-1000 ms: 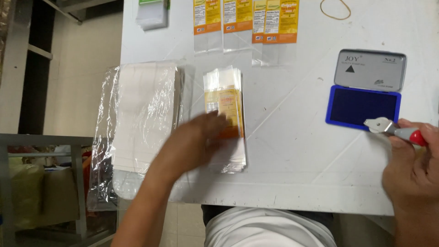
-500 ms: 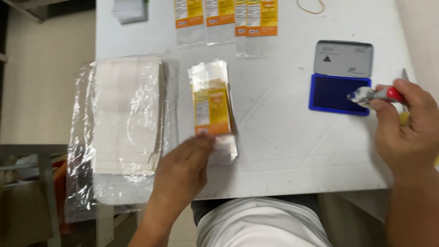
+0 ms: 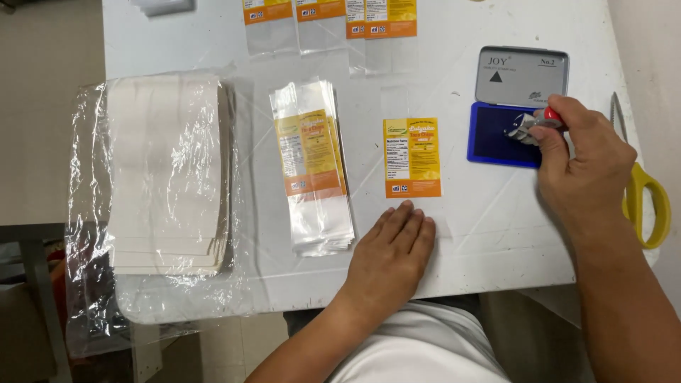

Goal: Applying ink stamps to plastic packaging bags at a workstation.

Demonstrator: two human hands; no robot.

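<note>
My left hand (image 3: pixel 392 259) lies flat, fingers together, on the lower clear end of a single clear pouch with an orange and yellow label (image 3: pixel 411 157), pressing it to the white table (image 3: pixel 489 234). To its left is a stack of the same labelled pouches (image 3: pixel 312 164). My right hand (image 3: pixel 585 167) grips a small stamp with a red handle (image 3: pixel 530 126), its head down on the blue ink pad (image 3: pixel 500 135) of an open grey case (image 3: pixel 521 74).
A plastic-wrapped bundle of plain white bags (image 3: pixel 167 170) sits at the left and overhangs the table edge. Several labelled pouches (image 3: pixel 330 21) lie in a row at the back. Yellow-handled scissors (image 3: pixel 642 195) lie at the right edge.
My left hand has drawn one pouch off the stack and slid it right, in front of me. My right hand has carried the stamp onto the ink pad. The view has shifted.
</note>
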